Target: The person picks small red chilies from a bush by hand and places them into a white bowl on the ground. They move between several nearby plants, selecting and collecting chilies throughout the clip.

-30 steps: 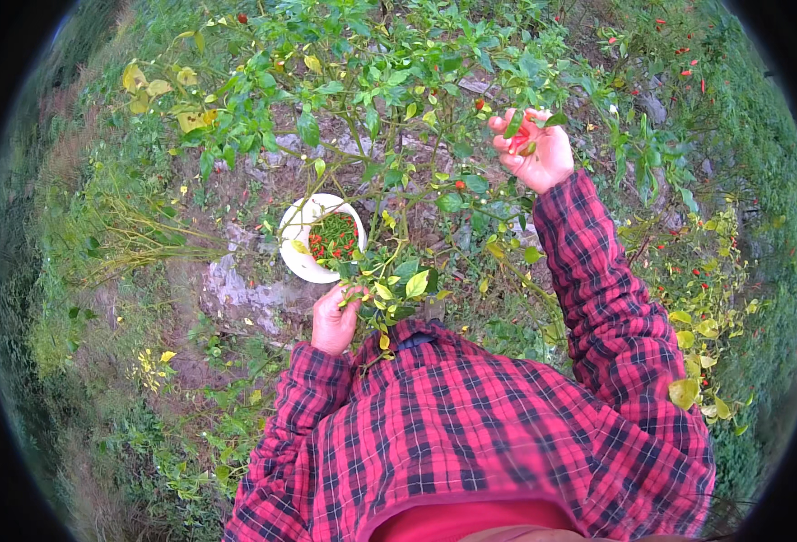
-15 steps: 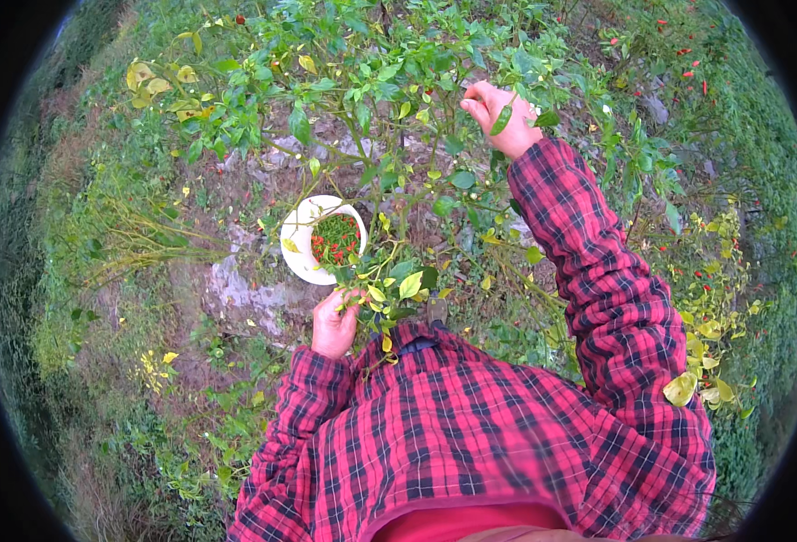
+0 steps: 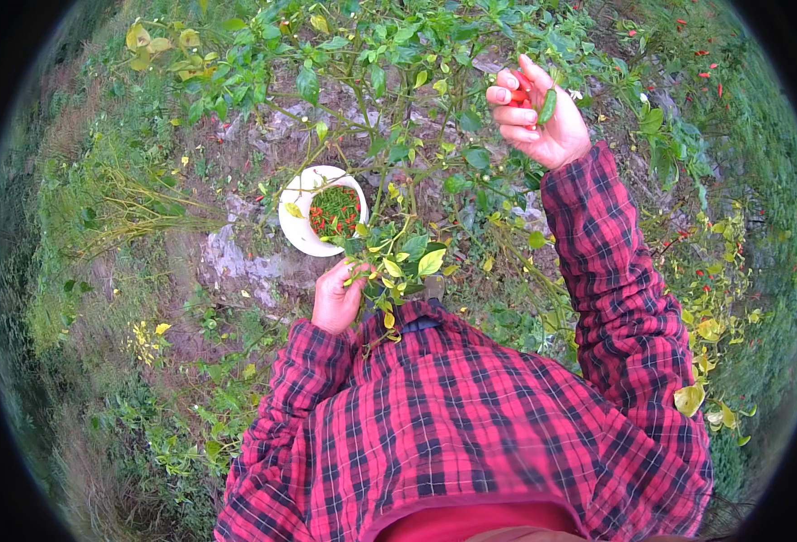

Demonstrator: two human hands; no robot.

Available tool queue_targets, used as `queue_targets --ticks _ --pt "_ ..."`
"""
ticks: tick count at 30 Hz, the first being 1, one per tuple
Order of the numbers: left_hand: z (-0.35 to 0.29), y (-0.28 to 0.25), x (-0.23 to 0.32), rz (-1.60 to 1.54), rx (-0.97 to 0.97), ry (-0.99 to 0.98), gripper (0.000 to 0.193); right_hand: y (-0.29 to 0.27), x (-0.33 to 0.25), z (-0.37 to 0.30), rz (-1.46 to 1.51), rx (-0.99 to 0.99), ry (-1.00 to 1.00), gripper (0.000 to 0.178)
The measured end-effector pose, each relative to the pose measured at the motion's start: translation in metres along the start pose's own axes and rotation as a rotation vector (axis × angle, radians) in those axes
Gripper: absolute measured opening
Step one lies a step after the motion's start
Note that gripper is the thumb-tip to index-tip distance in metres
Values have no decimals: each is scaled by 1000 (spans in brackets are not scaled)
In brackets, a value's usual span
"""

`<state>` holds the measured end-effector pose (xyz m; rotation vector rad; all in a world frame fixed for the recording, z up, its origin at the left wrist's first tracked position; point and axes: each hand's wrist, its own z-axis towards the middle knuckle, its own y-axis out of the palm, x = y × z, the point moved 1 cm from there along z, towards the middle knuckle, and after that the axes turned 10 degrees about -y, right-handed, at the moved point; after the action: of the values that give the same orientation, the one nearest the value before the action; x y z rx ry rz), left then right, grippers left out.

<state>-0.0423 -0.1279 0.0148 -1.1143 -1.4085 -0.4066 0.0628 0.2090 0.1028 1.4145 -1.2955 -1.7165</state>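
Observation:
My right hand, palm turned up at the upper right, has its fingers curled round several small red chili peppers. A green chili or leaf lies across its palm side; I cannot tell which. Lower down, my left hand is closed at a leafy pepper branch with yellow-green leaves, and the fingertips are partly hidden. Just beyond this hand a white bucket stands among the stems. Inside it are many small green and red chilies.
Chili plants spread across the far side, their thin stems reaching between my hands. More red chilies show at the far right. Pale rocks lie on the ground left of the bucket. Yellowed leaves hang beside my right sleeve.
My right hand has moved a little right and turned from a closed pinch to palm up, showing the red chilies. My left hand stays by the same branch.

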Motion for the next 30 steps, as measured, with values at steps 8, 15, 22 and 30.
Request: queue_targets --ticks 8,15,22,30 --pt "0 0 13 -4 -8 88 21 8 25 9 -358 108 61 21" --pt "1 3 9 -33 -85 67 24 12 34 0 -1468 47 73 27" --pt "3 5 10 43 -107 77 18 -1 43 -21 -2587 -33 293 21" --pt "4 3 20 55 -164 38 22 -20 50 -30 -2595 27 198 20"
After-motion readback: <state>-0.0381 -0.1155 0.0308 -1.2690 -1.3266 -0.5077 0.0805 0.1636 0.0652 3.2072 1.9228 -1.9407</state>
